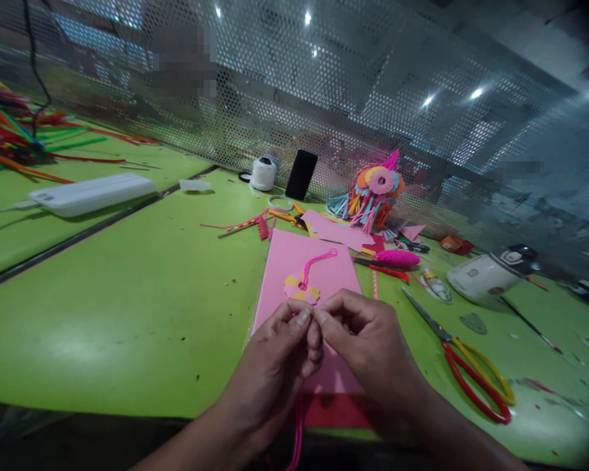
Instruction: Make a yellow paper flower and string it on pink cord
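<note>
My left hand (pixel 289 337) and my right hand (pixel 368 340) meet over the pink paper sheets (pixel 285 261), thumbs and forefingers pinched together tip to tip. Whatever lies between the fingertips is too small to make out. From under my left hand a bright pink cord (pixel 298 428) trails down over the table's front edge, and that hand appears closed on it. Just beyond the fingertips, a pink and yellow paper flower (pixel 302 288) lies on the sheets. A looped pink cord (pixel 320 258) rises from its centre.
Red-and-yellow-handled scissors (pixel 459 353) lie to the right, near a white bottle (pixel 493 271). Behind the sheets stand a phone (pixel 302 174), a thread spool (pixel 264 174) and a tasselled paper ornament (pixel 377 186). A white power bank (pixel 93 193) rests at left, before a mesh partition (pixel 275 98).
</note>
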{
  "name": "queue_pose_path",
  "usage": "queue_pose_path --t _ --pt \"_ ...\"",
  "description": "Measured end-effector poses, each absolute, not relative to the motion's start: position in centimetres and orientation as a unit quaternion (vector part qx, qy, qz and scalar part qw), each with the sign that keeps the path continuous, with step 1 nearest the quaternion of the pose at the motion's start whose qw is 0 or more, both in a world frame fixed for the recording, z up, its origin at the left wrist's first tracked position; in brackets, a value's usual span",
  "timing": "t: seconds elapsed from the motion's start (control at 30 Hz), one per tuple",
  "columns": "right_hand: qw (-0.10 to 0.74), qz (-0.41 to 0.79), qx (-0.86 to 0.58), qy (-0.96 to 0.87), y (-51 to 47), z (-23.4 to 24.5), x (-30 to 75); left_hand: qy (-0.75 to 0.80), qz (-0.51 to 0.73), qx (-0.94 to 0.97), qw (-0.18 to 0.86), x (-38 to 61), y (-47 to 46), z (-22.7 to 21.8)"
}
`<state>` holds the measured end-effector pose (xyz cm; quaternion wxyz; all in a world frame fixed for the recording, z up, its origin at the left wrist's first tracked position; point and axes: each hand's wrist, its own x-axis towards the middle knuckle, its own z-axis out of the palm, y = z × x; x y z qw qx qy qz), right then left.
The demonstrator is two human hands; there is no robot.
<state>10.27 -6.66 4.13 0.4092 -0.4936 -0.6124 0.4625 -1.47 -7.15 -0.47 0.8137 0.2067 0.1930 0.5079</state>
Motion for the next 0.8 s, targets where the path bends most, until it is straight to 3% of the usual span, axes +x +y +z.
queue_pose_path --t 0.8 --pt "0.409 0.462 -0.471 -0.631 -6.53 4.33 10.30 0.271 0.564 0.295 0.722 -1.53 -7.06 -1.05"
